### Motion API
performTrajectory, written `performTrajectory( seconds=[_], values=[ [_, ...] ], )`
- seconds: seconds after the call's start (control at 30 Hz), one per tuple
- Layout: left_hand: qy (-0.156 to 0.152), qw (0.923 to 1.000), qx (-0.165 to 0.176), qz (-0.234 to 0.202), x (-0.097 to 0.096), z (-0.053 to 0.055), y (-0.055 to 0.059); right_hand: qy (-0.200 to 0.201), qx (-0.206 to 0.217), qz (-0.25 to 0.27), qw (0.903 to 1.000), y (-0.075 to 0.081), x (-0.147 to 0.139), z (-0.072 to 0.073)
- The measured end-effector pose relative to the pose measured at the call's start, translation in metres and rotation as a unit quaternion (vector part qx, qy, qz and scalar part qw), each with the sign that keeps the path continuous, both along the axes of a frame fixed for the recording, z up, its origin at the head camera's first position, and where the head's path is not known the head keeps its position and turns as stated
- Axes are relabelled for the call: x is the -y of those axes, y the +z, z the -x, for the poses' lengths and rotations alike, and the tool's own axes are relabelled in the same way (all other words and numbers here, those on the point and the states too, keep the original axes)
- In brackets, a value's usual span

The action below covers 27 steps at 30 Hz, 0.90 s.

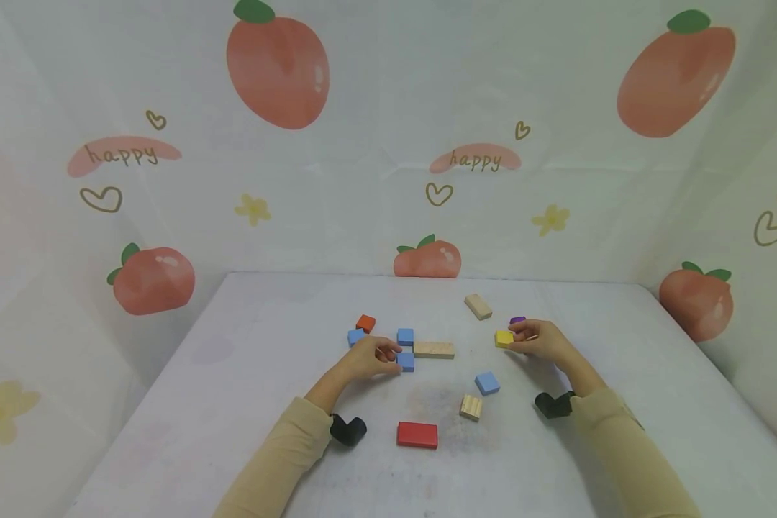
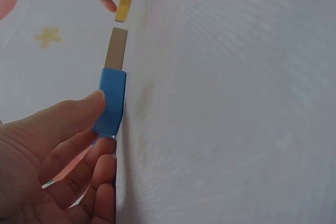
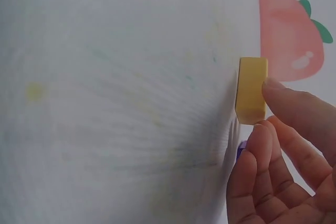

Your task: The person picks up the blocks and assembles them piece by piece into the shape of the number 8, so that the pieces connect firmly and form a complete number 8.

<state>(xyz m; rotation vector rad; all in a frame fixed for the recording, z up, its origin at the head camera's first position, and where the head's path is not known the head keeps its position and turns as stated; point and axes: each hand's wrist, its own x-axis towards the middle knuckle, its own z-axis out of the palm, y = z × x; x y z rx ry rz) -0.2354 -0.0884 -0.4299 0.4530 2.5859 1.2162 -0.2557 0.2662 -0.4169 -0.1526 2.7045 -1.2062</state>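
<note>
My left hand [image 1: 370, 358] pinches a blue block [image 2: 111, 100] at its left end, thumb on the near side and fingers curled behind. This block lies on the table against the end of a plain wooden plank [image 1: 435, 350]. A second blue block [image 1: 405, 336] sits just beyond, at the plank's far corner. Over on the right, my right hand [image 1: 544, 339] holds a yellow block [image 3: 252, 90] between thumb and fingertips, low at the tabletop. Behind those fingers a purple block [image 1: 517, 320] is partly hidden.
An orange-red block [image 1: 365, 323] and another blue block [image 1: 356, 337] lie beyond my left hand. Nearer are a red rectangular block [image 1: 417, 435], a ridged wooden block [image 1: 471, 408] and a blue block [image 1: 488, 383]. A wooden plank [image 1: 478, 306] lies toward the back, before a printed curtain.
</note>
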Motion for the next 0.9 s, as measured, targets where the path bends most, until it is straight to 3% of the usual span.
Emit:
performTrajectory(
  seconds=[0.9],
  values=[
    [-0.003,1.0,0.003,-0.003,-0.0005,-0.001,0.002,-0.003,0.009,-0.01,0.9999,-0.0041,-0.0003,0.0043]
  ],
)
